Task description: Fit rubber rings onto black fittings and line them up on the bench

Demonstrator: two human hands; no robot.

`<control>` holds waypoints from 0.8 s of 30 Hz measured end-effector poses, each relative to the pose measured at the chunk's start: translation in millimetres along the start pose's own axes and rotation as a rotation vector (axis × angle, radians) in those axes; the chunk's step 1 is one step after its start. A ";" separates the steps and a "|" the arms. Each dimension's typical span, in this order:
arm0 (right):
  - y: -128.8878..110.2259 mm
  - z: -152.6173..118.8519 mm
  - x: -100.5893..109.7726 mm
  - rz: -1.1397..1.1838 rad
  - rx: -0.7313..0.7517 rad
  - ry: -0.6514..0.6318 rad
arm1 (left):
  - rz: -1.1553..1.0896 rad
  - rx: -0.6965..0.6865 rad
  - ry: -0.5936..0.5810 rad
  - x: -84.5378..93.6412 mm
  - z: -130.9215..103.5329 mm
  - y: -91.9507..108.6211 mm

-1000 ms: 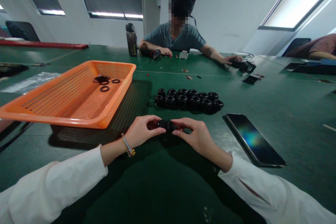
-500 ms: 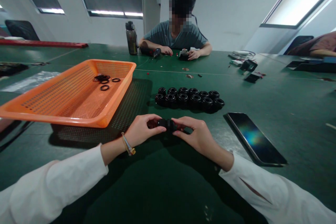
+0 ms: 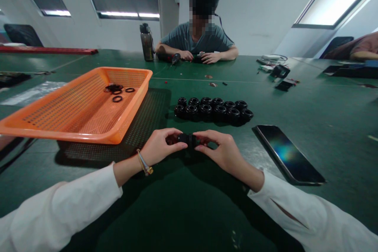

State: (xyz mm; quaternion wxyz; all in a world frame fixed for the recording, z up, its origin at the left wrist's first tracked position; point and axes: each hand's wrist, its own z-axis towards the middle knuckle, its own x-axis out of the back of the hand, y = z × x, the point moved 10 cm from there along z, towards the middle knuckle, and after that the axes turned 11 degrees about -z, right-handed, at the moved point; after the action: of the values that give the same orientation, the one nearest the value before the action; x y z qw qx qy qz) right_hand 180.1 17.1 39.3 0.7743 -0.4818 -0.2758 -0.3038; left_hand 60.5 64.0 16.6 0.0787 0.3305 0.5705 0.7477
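Note:
A small black cylindrical part (image 3: 187,139) is held sideways just above the green table (image 3: 165,212). My left hand (image 3: 161,145) pinches its left end between thumb and fingers. At the right end, the thumb and fingers of my right hand (image 3: 220,147) are closed on the same part. Beyond my hands stand several round black parts (image 3: 206,109), grouped in two rows. An orange basket (image 3: 118,136) to the left holds several black rings (image 3: 117,99).
A phone (image 3: 288,153) lies to the right of my right hand. Across the table a person (image 3: 195,41) sits with both arms on it, near a dark bottle (image 3: 147,43) and a tool (image 3: 175,59). Small devices (image 3: 280,72) lie at the back right.
My hands and the black part have hardly moved. The hands of the person opposite have shifted slightly to the left, closer together.

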 end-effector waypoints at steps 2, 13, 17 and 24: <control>0.4 0.0 -0.4 -0.003 -0.003 -0.004 | -0.006 -0.001 -0.003 -0.2 0.0 0.3; -0.5 -0.5 -1.0 -0.015 0.004 -0.014 | 0.003 0.010 0.006 0.2 -0.1 -0.6; 0.1 -0.5 -1.3 -0.022 -0.007 -0.022 | 0.022 0.004 0.008 0.8 -0.2 -0.2; 0.2 -0.5 -3.6 -0.029 0.002 -0.038 | 0.004 0.014 0.008 1.0 0.0 -1.3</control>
State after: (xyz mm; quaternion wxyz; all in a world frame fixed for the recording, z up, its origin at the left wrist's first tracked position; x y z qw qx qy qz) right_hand 177.9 17.4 36.4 0.7650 -0.4826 -0.2977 -0.3053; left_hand 59.5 64.9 15.8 0.0725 0.3293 0.5752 0.7453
